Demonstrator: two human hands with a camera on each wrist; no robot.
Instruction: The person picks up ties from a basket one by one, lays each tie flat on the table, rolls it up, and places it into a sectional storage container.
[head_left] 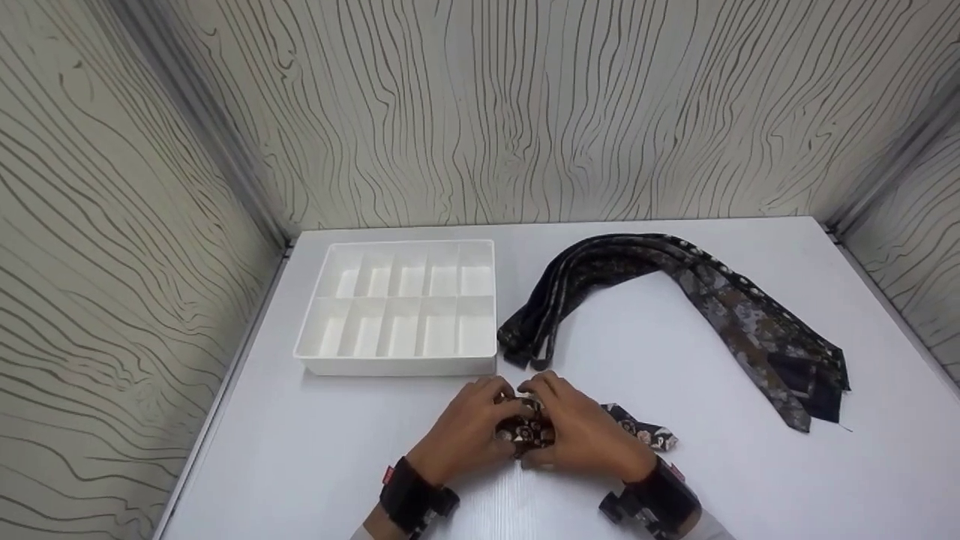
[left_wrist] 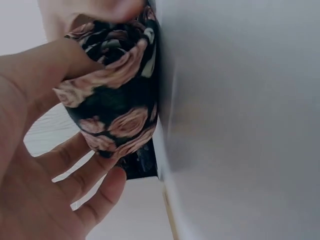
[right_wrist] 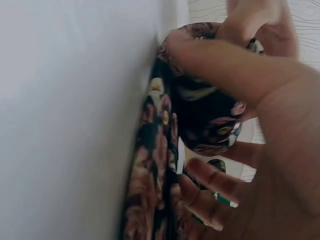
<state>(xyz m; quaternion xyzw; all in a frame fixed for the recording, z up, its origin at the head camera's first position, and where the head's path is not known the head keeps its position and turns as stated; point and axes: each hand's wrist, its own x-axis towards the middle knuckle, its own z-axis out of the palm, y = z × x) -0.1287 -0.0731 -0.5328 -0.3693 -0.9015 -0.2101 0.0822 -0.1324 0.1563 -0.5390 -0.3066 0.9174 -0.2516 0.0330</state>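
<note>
A dark necktie with pink and cream flowers (head_left: 525, 433) is partly coiled into a roll between the two hands on the white table. Its loose end (head_left: 643, 430) lies flat, running out to the right beyond the right hand. The left hand (head_left: 466, 426) grips the roll's left side, with its thumb at the coil's opening in the left wrist view, where the spiral layers (left_wrist: 112, 45) show. From the other side the right hand (head_left: 585, 433) holds the roll, thumb across its near face. In the right wrist view, the flat tail (right_wrist: 150, 170) stretches away from the coil along the tabletop.
A white tray (head_left: 397, 366) divided into several compartments stands at the back left, just beyond the hands. Several dark patterned neckties (head_left: 720, 300) lie in an arched bundle at the back right. Wood-grain panels (head_left: 525, 112) enclose the table (head_left: 285, 465) behind and at the sides.
</note>
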